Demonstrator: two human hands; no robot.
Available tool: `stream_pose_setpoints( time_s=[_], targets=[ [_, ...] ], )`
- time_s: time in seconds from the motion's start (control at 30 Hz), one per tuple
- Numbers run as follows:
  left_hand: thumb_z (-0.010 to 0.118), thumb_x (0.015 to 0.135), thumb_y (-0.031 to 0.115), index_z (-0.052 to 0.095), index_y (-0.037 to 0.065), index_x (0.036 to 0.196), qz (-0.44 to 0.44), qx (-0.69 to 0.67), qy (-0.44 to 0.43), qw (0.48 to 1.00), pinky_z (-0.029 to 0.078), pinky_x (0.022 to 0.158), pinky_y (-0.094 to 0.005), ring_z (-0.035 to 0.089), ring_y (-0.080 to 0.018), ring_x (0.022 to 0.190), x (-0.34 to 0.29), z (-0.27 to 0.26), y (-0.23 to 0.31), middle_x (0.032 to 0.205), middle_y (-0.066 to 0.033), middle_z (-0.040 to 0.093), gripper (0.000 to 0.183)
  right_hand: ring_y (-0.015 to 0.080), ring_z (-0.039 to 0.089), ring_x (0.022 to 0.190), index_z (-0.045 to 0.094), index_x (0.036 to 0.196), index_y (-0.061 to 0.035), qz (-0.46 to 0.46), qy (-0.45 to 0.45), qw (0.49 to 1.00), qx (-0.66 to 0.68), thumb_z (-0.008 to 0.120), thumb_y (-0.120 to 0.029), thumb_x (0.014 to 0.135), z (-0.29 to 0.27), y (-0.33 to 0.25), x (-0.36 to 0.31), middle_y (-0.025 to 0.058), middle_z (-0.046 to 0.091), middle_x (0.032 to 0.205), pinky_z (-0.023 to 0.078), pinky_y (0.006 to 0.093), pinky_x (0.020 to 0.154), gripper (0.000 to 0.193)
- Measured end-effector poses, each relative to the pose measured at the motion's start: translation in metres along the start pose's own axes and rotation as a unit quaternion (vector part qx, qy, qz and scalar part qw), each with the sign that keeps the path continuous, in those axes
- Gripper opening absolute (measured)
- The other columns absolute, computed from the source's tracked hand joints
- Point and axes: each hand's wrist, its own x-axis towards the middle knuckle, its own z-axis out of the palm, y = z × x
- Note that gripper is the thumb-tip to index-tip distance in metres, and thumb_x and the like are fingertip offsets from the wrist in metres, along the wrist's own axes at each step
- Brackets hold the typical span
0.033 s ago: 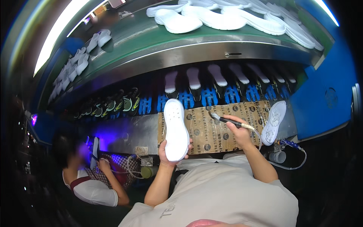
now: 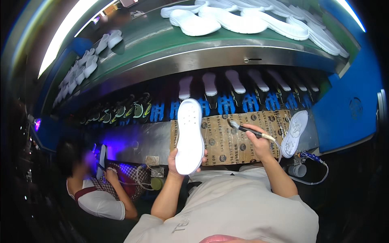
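My left hand [image 2: 175, 164] is wrapped round the heel end of a white shoe sole [image 2: 189, 139], toe pointing away and small holes showing near the toe. In my right hand [image 2: 261, 145] is a brush [image 2: 250, 130] with a dark handle and a thin pale tube at its back end. Its bristles hover over the cardboard sheet [image 2: 223, 150], apart from the sole. A second white sole [image 2: 294, 133] lies to the right of my right hand, at the cardboard's right edge, its patterned side showing.
Beyond the cardboard runs a row of blue holders [image 2: 225, 104] with purple-grey sole-shaped pieces [image 2: 235, 82]. Many white soles [image 2: 233, 20] lie on the green belt [image 2: 154, 44] above. A grey cup [image 2: 298, 170] stands at right. A co-worker [image 2: 99, 198] sits at left, holding a sole.
My left hand has raised the white sole slightly away from me. The brush in my right hand has shifted a little. The whole view has moved slightly.
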Motion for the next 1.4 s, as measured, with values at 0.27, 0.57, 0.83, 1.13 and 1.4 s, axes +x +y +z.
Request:
stream_pose_setpoints(
  time_s=[0.27,0.57,0.83,1.13,1.4],
  targets=[
    [0.027,0.108,0.066,0.01,-0.001,0.164,0.242,0.221,-0.15,0.933,0.051,0.111,-0.0576,0.041,-0.0608,0.139,0.171,0.226,0.161,0.157,-0.0478,0.019,0.088,0.0089,0.063,0.089,0.073,0.124,-0.0007,-0.048,0.02,0.999,-0.012,0.073,-0.013,0.098,-0.003,0.007,-0.004,0.0042,0.074,0.106,0.049,0.024,0.079,0.029],
    [0.061,0.096,0.053,0.053,-0.008,0.145,0.376,0.808,0.35,0.289,0.049,0.109,-0.0502,0.061,-0.0444,0.13,0.18,0.239,0.338,0.137,-0.0361,0.061,0.079,0.0085,0.058,0.079,0.073,0.121,0.0014,-0.053,0.036,0.997,-0.043,0.071,-0.014,0.098,-0.02,0.006,-0.02,0.0026,0.07,0.094,0.047,0.0246,0.071,0.028],
    [0.073,0.083,0.059,0.028,0.001,0.162,0.152,0.803,0.572,-0.072,0.041,0.115,-0.0557,0.051,-0.0506,0.138,-0.014,0.214,0.605,0.152,-0.0393,0.045,0.107,0.0175,0.067,0.098,0.073,0.12,0.0019,-0.08,0.003,0.996,-0.043,0.071,-0.01,0.096,-0.021,0.005,-0.024,0.0106,0.074,0.11,0.051,0.0301,0.089,0.028],
    [0.08,0.082,0.059,0.065,-0.011,0.114,0.347,0.794,0.496,-0.057,0.052,0.098,-0.0497,0.069,-0.0444,0.103,0.025,0.188,0.458,0.107,-0.032,0.071,0.079,0.0183,0.067,0.088,0.076,0.122,-0.0048,-0.113,-0.004,0.983,-0.142,0.075,-0.011,0.092,-0.017,-0.012,-0.019,0.0096,0.075,0.101,0.052,0.0307,0.079,0.03],
    [0.059,0.098,0.031,0.048,-0.008,0.143,0.47,0.308,0.058,0.825,0.036,0.118,-0.0675,0.049,-0.0492,0.136,0.004,0.123,0.252,0.145,-0.0332,0.051,0.061,0.0108,0.064,0.081,0.077,0.116,-0.0026,-0.08,0.031,0.99,-0.114,0.072,-0.008,0.092,-0.018,-0.026,-0.011,0.0063,0.074,0.096,0.051,0.0268,0.072,0.025]
  ],
)
